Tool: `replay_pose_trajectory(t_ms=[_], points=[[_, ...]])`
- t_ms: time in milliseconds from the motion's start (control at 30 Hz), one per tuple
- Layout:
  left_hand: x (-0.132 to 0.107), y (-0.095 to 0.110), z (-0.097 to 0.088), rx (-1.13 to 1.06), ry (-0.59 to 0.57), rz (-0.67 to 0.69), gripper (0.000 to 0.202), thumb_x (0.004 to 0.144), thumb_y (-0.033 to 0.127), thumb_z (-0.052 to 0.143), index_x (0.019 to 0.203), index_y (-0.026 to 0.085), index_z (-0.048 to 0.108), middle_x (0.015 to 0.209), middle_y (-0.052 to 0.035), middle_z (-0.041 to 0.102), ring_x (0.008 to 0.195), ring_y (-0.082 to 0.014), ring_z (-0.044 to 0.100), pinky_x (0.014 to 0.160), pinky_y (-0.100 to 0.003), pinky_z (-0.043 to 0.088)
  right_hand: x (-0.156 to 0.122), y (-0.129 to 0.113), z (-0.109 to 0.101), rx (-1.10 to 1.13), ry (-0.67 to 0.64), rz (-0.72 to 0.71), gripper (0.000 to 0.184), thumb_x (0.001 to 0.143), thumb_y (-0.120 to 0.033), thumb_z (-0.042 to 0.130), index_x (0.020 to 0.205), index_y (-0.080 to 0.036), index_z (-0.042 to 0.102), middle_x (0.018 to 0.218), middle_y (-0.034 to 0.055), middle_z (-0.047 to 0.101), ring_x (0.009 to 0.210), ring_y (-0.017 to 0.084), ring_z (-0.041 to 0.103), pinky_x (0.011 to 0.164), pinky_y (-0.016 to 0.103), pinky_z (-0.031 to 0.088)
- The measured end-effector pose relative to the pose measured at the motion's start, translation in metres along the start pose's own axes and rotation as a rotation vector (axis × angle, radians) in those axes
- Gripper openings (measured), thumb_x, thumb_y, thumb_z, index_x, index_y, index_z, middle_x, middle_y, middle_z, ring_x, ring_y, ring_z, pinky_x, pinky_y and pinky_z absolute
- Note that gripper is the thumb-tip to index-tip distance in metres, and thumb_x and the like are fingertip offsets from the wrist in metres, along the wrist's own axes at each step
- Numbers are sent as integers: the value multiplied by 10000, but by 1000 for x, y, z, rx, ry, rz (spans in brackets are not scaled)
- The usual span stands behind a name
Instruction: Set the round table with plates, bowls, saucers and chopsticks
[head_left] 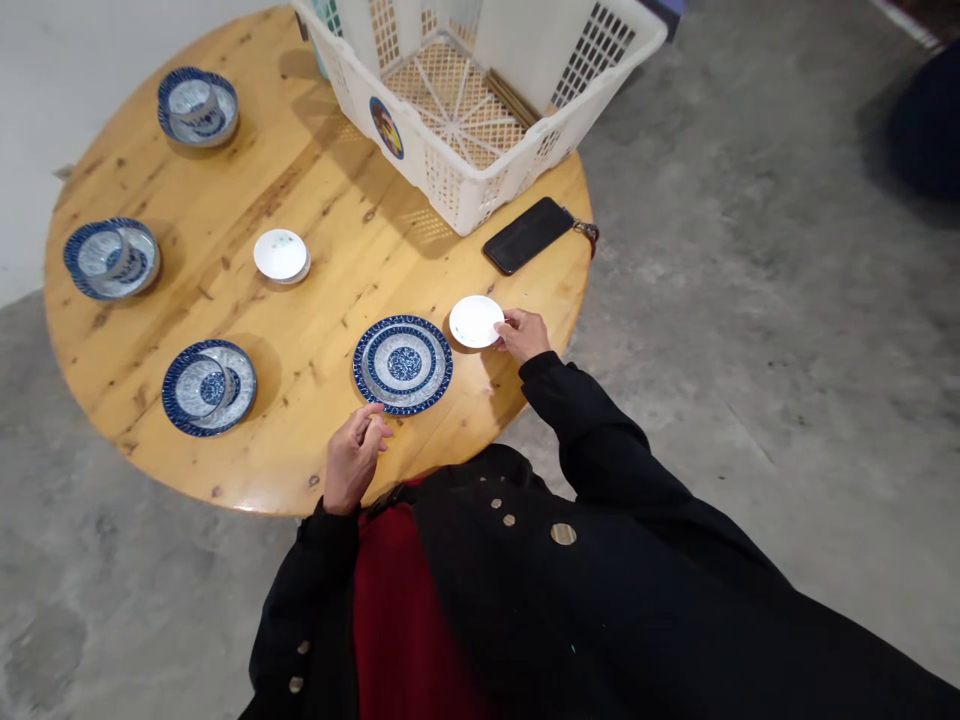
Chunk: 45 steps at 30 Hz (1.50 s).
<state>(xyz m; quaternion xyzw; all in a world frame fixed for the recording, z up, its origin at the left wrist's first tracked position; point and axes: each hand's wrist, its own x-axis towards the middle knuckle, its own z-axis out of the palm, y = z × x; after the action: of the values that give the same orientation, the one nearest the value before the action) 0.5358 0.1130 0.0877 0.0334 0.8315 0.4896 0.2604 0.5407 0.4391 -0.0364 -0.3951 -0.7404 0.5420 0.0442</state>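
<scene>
- Dishes on the round wooden table (315,330) count seven, in two colours: four blue-and-white, three plain white with faint marks.
- Left edge, 9 o'clock on the table: bowl-and-plate stack (111,258), blue-and-white.
- Upper left, 11 o'clock: second bowl-and-plate stack (196,105), same pattern.
- Lower left, 8 o'clock: third bowl-and-plate stack (208,387), same pattern.
- Centre: small white dish (280,255), apparently with a second rim beneath it.
- Left hand (355,457): one, fingers loosely curled, holding nothing; blue-and-white plate (403,364) sits just beside it at 1 o'clock.
- White plastic basket (480,100): one, at the table's far edge, 1 o'clock.
- Right hand (521,335): one, fingers closed on the rim of a white saucer (475,321), which lies at its 9 o'clock.
- Black phone (527,235): one, near the right edge, with a metal clip (583,231) at its end.
</scene>
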Motion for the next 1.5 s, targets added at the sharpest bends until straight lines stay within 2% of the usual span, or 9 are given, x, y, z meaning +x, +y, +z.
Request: replay_pose_trajectory(t_ms=[267, 433, 633, 900, 1067, 1167, 1300, 1400, 1500], points=[[-1, -7, -1, -1, 16, 1, 387, 876, 451, 545, 1109, 162, 654, 768, -12, 682, 615, -134, 637, 638, -254, 539, 1, 0, 0, 4, 2, -9, 378, 714, -262, 544, 1014, -106, 712, 709, 23, 674, 592, 164, 656, 626, 326, 603], [-3, -9, 1, 4, 14, 2, 405, 882, 456, 535, 1126, 154, 652, 773, -14, 682, 620, -136, 636, 638, -257, 537, 0, -1, -4, 50, -3, -3, 331, 749, -306, 566, 981, -115, 705, 610, -3, 621, 579, 171, 648, 589, 305, 585], [-6, -8, 3, -2, 39, -6, 400, 875, 450, 547, 1111, 149, 663, 759, -10, 683, 618, -132, 632, 662, -261, 538, -2, -1, -10, 147, 17, 70, 223, 775, -267, 577, 922, -128, 673, 624, -1, 620, 555, 146, 637, 523, 246, 533], [-7, -6, 10, 21, 11, -16, 378, 861, 413, 540, 1101, 149, 663, 757, -6, 679, 622, -131, 634, 651, -258, 530, -4, -4, -11, 203, 31, 60, 129, 797, -262, 597, 819, -150, 657, 612, -1, 617, 499, 131, 596, 476, 235, 497], [-14, -15, 10, 15, 35, 3, 357, 875, 414, 511, 1072, 156, 659, 736, -1, 669, 593, -128, 626, 632, -258, 522, -7, -13, -25, 203, 128, -19, 150, 777, -274, 583, 780, -146, 661, 634, 20, 656, 501, 142, 620, 455, 236, 499], [-15, -26, 6, 1, 44, 21, 320, 869, 386, 494, 1037, 163, 651, 725, 2, 658, 575, -125, 614, 611, -255, 513, -10, -27, -27, 201, 186, -129, 219, 757, -336, 604, 801, -137, 684, 627, 22, 659, 490, 146, 616, 443, 245, 506], [-4, -37, -9, -32, 48, 23, 322, 874, 377, 482, 1044, 157, 646, 746, -5, 649, 589, -127, 617, 614, -259, 515, -17, -64, -12, 213, 90, -258, 278, 735, -373, 629, 848, -130, 704, 633, 26, 673, 478, 138, 614, 435, 238, 503], [12, -38, -29, -61, 57, 28, 333, 880, 384, 486, 1055, 154, 651, 762, -12, 654, 604, -128, 615, 623, -258, 513, -22, -104, 16, 193, -36, -326, 305, 737, -376, 641, 887, -121, 717, 649, 41, 693, 493, 140, 628, 447, 236, 512], [32, -38, -56, -90, 64, 43, 338, 878, 382, 492, 1060, 148, 654, 767, -18, 662, 604, -129, 619, 624, -255, 508, -20, -146, 63, 124, -147, -352, 272, 764, -345, 634, 882, -114, 716, 660, 51, 702, 505, 135, 635, 453, 222, 504]])
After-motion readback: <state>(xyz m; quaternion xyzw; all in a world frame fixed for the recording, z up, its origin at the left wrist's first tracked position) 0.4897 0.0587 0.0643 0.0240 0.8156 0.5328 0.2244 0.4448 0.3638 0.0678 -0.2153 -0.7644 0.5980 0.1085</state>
